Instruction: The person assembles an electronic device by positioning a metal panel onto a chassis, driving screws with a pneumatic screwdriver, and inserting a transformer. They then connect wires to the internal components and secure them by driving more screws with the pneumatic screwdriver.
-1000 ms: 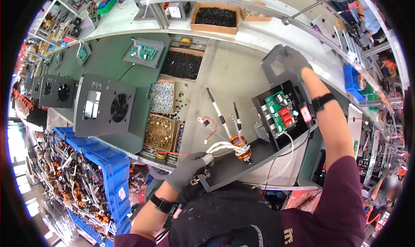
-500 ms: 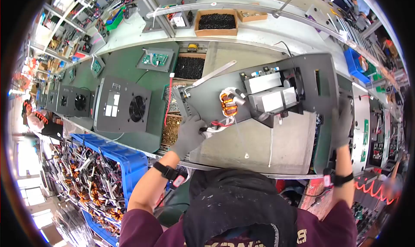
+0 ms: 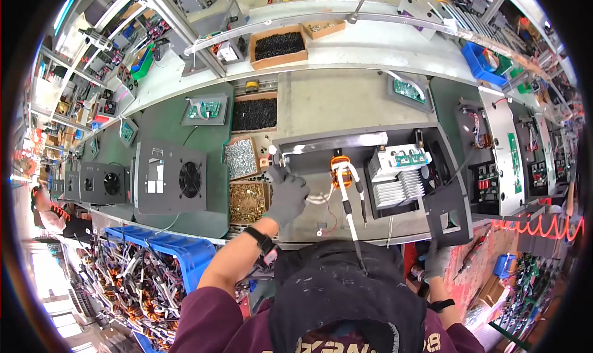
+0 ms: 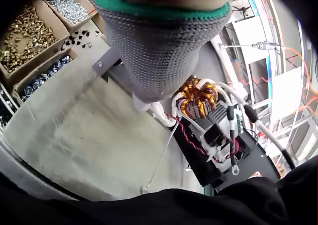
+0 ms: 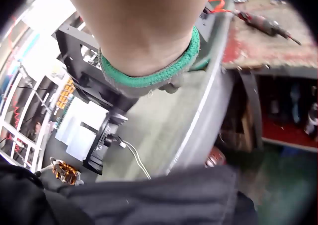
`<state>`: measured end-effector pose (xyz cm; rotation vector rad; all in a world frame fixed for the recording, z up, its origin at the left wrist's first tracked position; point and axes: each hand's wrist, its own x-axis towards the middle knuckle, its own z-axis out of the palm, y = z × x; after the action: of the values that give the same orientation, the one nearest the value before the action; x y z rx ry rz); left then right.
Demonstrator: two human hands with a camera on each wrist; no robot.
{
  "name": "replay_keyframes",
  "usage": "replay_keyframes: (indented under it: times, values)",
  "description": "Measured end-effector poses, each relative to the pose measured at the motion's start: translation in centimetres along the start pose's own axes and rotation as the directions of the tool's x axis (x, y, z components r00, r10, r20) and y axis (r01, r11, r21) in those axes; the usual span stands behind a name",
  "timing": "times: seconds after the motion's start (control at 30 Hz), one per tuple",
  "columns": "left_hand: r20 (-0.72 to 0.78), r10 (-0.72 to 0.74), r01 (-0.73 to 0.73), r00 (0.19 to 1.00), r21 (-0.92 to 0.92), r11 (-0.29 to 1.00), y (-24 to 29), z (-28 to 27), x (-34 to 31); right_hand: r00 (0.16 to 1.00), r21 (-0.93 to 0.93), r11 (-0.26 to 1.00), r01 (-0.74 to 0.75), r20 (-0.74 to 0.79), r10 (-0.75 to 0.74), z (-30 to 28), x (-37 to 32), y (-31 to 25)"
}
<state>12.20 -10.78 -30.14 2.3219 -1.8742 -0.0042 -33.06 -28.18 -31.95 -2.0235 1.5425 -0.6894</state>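
In the head view a dark sheet-metal chassis [image 3: 364, 141] lies across the bench, carrying an orange-wound toroid coil [image 3: 340, 172] and a finned heat sink [image 3: 398, 192]. My gloved left hand [image 3: 287, 198] is at its left end, fingers reaching up to the metal. White cables [image 4: 160, 113] from the coil run into that hand beside the pale thumb tip; the other fingers are hidden in the left wrist view. At the near right, my gloved right hand [image 3: 437, 261] grips the lower edge of the chassis's end panel [image 3: 448, 214]. The right wrist view mostly hides its fingers.
Boxes of black screws [image 3: 254, 114], silver screws [image 3: 241, 157] and brass fasteners [image 3: 247, 203] stand left of the chassis. Further left is a finished-looking case with a fan [image 3: 170, 178]. A blue crate [image 3: 194, 248] of coils sits near left. A power screwdriver [image 5: 263, 24] lies at right.
The chassis has turned, its end panel swinging toward the person and the heat sink fins coming into view. The right hand moved from the far side to the near right; the left stayed at the left end.
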Motion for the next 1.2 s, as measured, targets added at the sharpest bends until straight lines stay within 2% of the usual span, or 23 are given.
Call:
replay_keyframes:
  times: [0.03,0.07,0.17,0.27,0.3,0.33,0.37,0.43,0.53,0.6,0.67,0.73,0.8,0.83,0.9,0.93,0.97,1.0,1.03,1.1,1.13,1.17,1.2]
  values:
    - [-0.006,0.006,-0.006,1.0,0.012,1.0,-0.7,1.2,1.0,0.976,0.068,0.976,-0.207,0.08,0.201,0.2,-0.3,-1.3]
    - [-0.002,0.016,-0.015,1.0,0.025,1.0,-1.7,2.5,2.2,0.99,-0.245,0.968,-0.056,0.109,0.085,1.2,-0.4,1.7]
    - [0.035,-0.004,0.004,0.999,-0.003,1.0,-3.0,3.5,6.8,0.933,-0.259,0.93,-0.262,0.18,0.313,2.5,2.9,-2.0]
    - [0.04,-0.099,0.101,0.994,-0.05,0.994,-0.9,-1.0,8.2,0.882,-0.214,0.89,-0.403,0.171,0.44,3.7,5.9,1.4]
    - [-0.051,0.011,-0.012,0.999,-0.026,1.0,-0.6,-1.4,7.3,0.776,-0.088,0.814,-0.574,0.262,0.574,2.5,6.4,-2.0]
    - [-0.136,0.12,-0.12,0.983,0.011,0.993,-0.3,-1.6,6.0,0.79,0.077,0.801,-0.594,0.243,0.562,2.2,6.2,-3.8]
    - [0.048,0.067,-0.071,0.997,0.088,0.994,0.4,-1.7,4.1,0.801,0.067,0.816,-0.575,0.247,0.545,2.5,6.0,-2.6]
    - [0.161,0.085,-0.08,0.983,-0.04,0.996,0.8,0.0,-1.3,0.783,0.06,0.805,-0.59,0.283,0.554,2.6,4.8,-1.0]
    - [0.126,0.084,-0.072,0.989,-0.097,0.993,1.6,-0.4,-8.3,0.707,0.035,0.775,-0.631,0.438,0.555,3.1,2.4,-0.8]
    - [0.084,-0.236,0.249,0.968,-0.219,0.944,0.8,1.0,-11.3,0.69,0.014,0.785,-0.62,0.485,0.537,3.0,0.9,-2.6]
    - [0.191,-0.508,0.542,0.84,-0.24,0.806,-1.8,3.7,-13.9,0.676,0.005,0.782,-0.623,0.508,0.534,3.0,-0.3,-4.4]
    - [0.299,-0.668,0.686,0.681,0.058,0.725,-4.0,3.6,-13.0,0.707,0.051,0.796,-0.603,0.497,0.504,3.2,-0.1,-5.3]
    - [0.352,-0.77,0.77,0.533,0.176,0.613,-5.7,3.8,-12.0,0.899,0.169,0.939,-0.3,0.379,0.219,3.1,1.6,-7.7]
    - [0.354,-0.754,0.762,0.553,0.151,0.63,-6.5,4.5,-11.5,0.912,0.211,0.934,-0.289,0.357,0.202,2.7,2.6,-10.7]
    - [0.436,-0.766,0.789,0.471,0.18,0.588,-7.5,6.1,-10.8,0.953,0.28,0.948,-0.152,0.297,0.065,2.2,4.7,-17.0]
    - [0.437,-0.756,0.782,0.488,0.165,0.601,-7.5,5.8,-10.5,0.963,0.39,0.908,-0.154,0.266,0.049,2.4,5.7,-20.1]
    - [0.43,-0.741,0.778,0.517,0.126,0.616,-7.4,5.1,-10.3,0.968,0.4,0.913,-0.084,0.251,-0.021,2.7,6.9,-22.3]
    - [0.422,-0.727,0.773,0.541,0.091,0.628,-7.4,4.7,-10.4,0.962,0.451,0.887,-0.097,0.271,-0.032,3.2,8.1,-24.7]
    - [0.421,-0.723,0.769,0.548,0.087,0.634,-7.7,4.7,-10.7,0.935,0.465,0.858,-0.217,0.352,0.046,3.7,9.5,-26.7]
    - [0.352,-0.725,0.791,0.592,-0.078,0.607,-8.3,4.9,-11.7,0.863,0.506,0.789,-0.347,0.501,0.058,5.7,12.1,-29.7]
    - [0.355,-0.726,0.792,0.59,-0.079,0.605,-8.6,5.0,-12.1,0.809,0.517,0.707,-0.483,0.572,0.134,6.8,13.3,-31.6]
    - [0.339,-0.737,0.807,0.584,-0.149,0.571,-8.9,5.1,-12.5,0.691,0.562,0.491,-0.665,0.713,0.12,9.0,15.3,-30.5]
    - [0.324,-0.751,0.818,0.576,-0.217,0.533,-9.1,5.2,-12.7,0.687,0.557,0.493,-0.668,0.717,0.119,11.0,16.8,-30.2]
